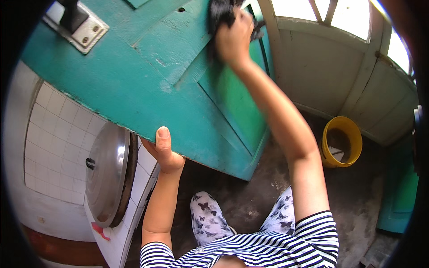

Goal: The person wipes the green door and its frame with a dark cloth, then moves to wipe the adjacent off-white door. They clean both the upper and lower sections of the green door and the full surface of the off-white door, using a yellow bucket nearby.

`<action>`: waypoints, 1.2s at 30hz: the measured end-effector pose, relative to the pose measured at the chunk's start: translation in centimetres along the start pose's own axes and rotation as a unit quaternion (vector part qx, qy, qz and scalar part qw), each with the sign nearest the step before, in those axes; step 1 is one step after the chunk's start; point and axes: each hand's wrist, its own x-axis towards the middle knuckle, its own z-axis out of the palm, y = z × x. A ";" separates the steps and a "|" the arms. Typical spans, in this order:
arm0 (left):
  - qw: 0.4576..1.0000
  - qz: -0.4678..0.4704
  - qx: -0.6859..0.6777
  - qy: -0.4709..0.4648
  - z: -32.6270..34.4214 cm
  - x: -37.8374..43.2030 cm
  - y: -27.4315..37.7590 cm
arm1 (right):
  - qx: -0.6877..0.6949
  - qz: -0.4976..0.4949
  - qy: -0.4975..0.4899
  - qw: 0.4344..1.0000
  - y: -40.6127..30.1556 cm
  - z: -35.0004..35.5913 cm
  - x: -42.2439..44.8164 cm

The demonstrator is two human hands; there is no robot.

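Observation:
Before me stands a green wooden door (140, 90) with raised panels. My left hand (164, 150) grips its near edge, thumb on the front face and fingers behind, partly hidden. Higher up, my right hand (234, 37) holds a dark cloth (218, 16) against the door's panelled face; both are blurred. Near the upper left, a metal plate (90, 35) with a black handle (72, 16) is fixed to the door.
Left of the door, a large round metal lid (109, 174) covers a wide pan on a white-tiled counter (135, 197). A red item (100, 231) lies beside it. On the dark floor (268, 187) stands a yellow bucket (357, 144) near the panelled wall (318, 63). Another green panel (397, 207) is far right.

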 end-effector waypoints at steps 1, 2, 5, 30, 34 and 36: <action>1.000 -0.017 0.004 0.002 -0.9 -0.3 0.0 | 0.067 0.019 -0.036 0.997 -3.7 -1.2 -3.4; 1.000 -0.021 0.018 0.001 -1.3 -0.4 -0.1 | 0.128 0.036 -0.069 0.989 -7.6 -3.1 -6.2; 0.999 -0.038 0.017 -0.002 -0.4 0.7 0.9 | 0.174 -0.004 -0.130 0.976 -12.0 -6.7 -6.6; 0.994 -0.052 -0.080 -0.049 3.0 0.9 -3.3 | 0.098 -0.058 -0.153 0.982 -8.3 -3.6 -2.6; 0.989 -0.033 -0.083 -0.115 3.4 1.2 -2.9 | -0.068 -0.072 -0.178 0.979 -2.2 -1.4 3.3; 0.987 -0.046 -0.102 -0.115 3.3 1.3 -2.8 | 0.009 0.100 -0.203 0.974 -3.6 -1.4 1.7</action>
